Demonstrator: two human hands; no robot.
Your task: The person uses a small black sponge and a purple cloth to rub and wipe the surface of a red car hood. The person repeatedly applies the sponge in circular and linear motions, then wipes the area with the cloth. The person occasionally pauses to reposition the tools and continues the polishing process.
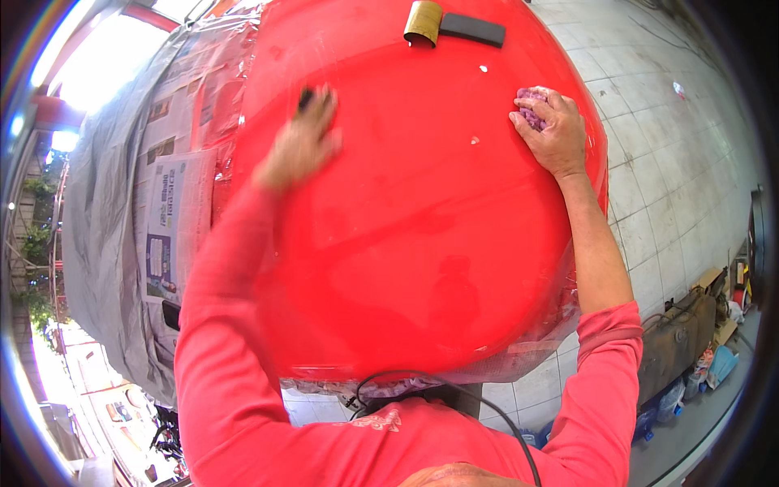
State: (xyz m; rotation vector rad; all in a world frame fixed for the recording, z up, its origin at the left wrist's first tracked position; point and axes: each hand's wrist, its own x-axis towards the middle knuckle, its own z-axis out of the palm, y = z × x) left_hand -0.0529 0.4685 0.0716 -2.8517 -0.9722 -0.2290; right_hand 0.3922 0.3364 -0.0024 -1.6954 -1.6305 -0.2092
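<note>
A glossy red car panel (389, 203) spreads out in front of me. Over its left part my left hand (299, 146) is smeared by motion, with a small dark block (306, 98) showing at its fingertips. My right hand (558, 130) rests by the panel's right edge, fingers curled round a bunched purple cloth (532, 109). At the far end lie a curled, yellowish piece of sandpaper (423, 20) and a dark grey sanding block (472, 30) side by side. Two small pale spots sit on the red surface near my right hand.
Grey plastic sheeting (109, 219) and taped newspaper (166, 227) cover the area left of the panel. Pale floor tiles (649, 138) lie on the right. A dark cable (503, 410) loops across my front. Boxes and a blue bag (722, 365) stand at the lower right.
</note>
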